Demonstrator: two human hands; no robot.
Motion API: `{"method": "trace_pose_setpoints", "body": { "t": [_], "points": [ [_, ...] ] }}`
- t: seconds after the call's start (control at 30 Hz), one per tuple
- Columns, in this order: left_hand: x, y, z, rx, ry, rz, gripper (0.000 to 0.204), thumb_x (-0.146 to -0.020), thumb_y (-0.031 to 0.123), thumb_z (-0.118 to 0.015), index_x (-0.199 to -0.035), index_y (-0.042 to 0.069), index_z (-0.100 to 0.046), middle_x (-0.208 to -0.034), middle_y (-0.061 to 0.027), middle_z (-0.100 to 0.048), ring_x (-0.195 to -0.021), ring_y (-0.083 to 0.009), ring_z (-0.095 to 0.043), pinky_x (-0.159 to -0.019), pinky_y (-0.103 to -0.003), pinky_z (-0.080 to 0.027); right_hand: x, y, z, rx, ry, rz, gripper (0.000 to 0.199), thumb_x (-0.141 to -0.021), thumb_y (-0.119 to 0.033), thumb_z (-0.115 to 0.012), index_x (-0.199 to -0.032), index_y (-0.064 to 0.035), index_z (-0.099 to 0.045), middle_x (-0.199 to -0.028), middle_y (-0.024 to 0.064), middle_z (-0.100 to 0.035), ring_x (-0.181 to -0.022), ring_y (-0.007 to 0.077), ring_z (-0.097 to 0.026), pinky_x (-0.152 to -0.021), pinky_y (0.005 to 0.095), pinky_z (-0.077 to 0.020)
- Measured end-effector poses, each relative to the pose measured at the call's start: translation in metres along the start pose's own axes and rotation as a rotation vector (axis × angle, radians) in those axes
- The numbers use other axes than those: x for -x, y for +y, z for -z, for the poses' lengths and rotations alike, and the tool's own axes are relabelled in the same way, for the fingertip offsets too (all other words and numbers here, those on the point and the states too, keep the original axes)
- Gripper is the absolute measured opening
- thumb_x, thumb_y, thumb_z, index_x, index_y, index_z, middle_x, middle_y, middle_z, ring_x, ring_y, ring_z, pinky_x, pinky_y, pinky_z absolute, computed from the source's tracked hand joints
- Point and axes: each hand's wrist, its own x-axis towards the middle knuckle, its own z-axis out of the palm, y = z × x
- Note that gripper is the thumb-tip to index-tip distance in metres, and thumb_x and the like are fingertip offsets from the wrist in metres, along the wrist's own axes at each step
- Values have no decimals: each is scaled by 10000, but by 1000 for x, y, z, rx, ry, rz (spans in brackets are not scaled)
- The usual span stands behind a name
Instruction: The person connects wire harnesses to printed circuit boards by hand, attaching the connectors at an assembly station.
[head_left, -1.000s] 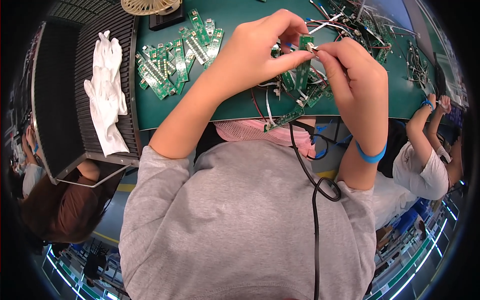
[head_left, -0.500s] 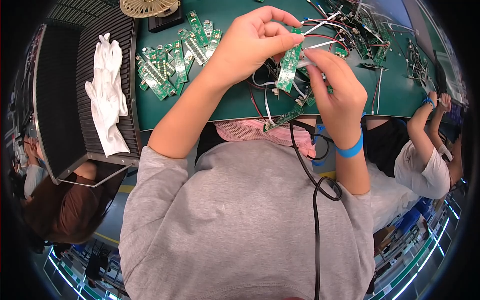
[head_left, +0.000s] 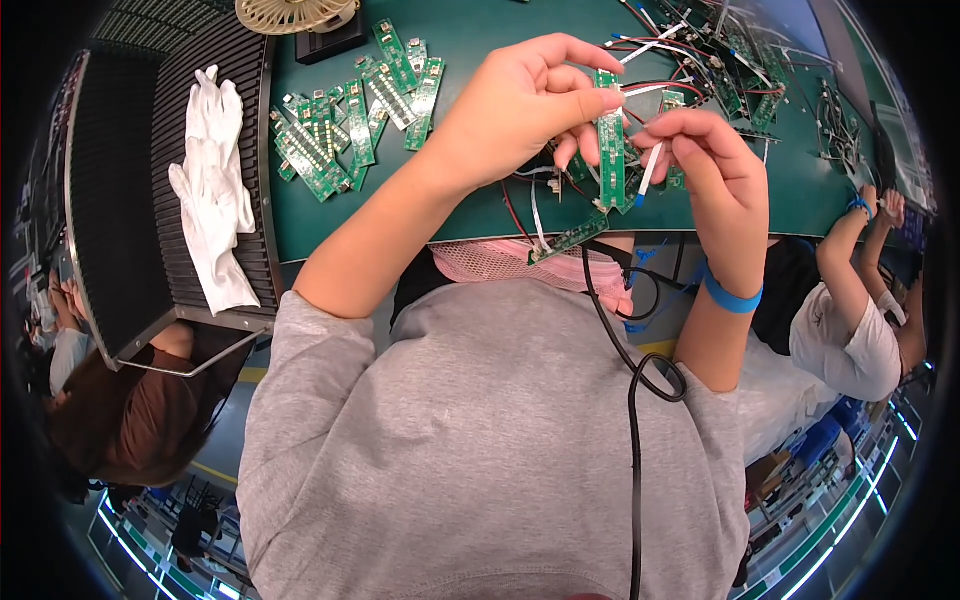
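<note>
Holding: the left hand [head_left: 520, 110] pinches a narrow green circuit board [head_left: 609, 140] upright between thumb and fingertips, in the upper middle of the frame.
Right hand: the right hand [head_left: 715, 185] pinches a thin white ribbon cable [head_left: 648, 170] just beside the board's right edge (its blue tip hangs low); a blue wristband [head_left: 732, 296] circles the wrist.
Below the hands: loose boards and red, white and black wires [head_left: 560, 185] lie on the green bench [head_left: 470, 215].
Upper left of the bench: a heap of similar green boards [head_left: 345, 125].
Upper right: a tangle of wired boards [head_left: 735, 60].
Far left: white gloves [head_left: 212, 185] on a dark ribbed mat [head_left: 120, 200].
Top edge: a beige round fan [head_left: 295, 12].
Right edge: another person's arms [head_left: 860, 260] reach to the bench.
</note>
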Motion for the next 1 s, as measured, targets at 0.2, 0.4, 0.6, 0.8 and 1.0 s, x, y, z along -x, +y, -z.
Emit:
{"method": "trace_pose_setpoints", "body": {
  "t": [0.2,0.4,0.6,0.8,1.0],
  "points": [
    [-2,-3,4,48,-12,-7,270,-822,83,-575,-1047,-32,-477,-706,-80,-595,-527,-102,-577,-393,-171,-403,-2,3,-3,352,100,259,159,-772,82,-506,-888,21,-596,-825,76,-600,-702,115,-561,-634,218,-454],
    [-1,-1,4,106,-16,-2,255,-833,72,-556,-1047,-30,-460,-732,-89,-585,-530,-116,-582,-388,-184,-407,-5,4,-4,823,200,447,157,-763,66,-559,-904,16,-606,-828,87,-583,-655,108,-555,-590,203,-457],
    [-1,-2,4,36,27,-44,257,-836,61,-549,-1054,-17,-439,-824,-144,-608,-576,-145,-600,-432,-188,-444,-1,2,-5,337,197,76,66,-793,-5,-576,-855,18,-578,-805,42,-579,-652,95,-543,-563,200,-427],
    [-1,-3,-4,121,36,-142,253,-847,41,-518,-1059,-16,-393,-885,-187,-600,-690,-225,-634,-546,-264,-534,-3,2,-18,16,192,-6,130,-859,-85,-528,-903,37,-534,-825,16,-559,-752,54,-504,-674,180,-398],
    [-2,-5,-6,161,8,-191,252,-850,22,-501,-1060,6,-363,-933,-215,-586,-752,-272,-636,-634,-306,-556,-5,1,-19,33,262,-22,143,-865,-107,-523,-887,34,-538,-812,10,-557,-730,50,-486,-649,181,-389]
  ]
}}
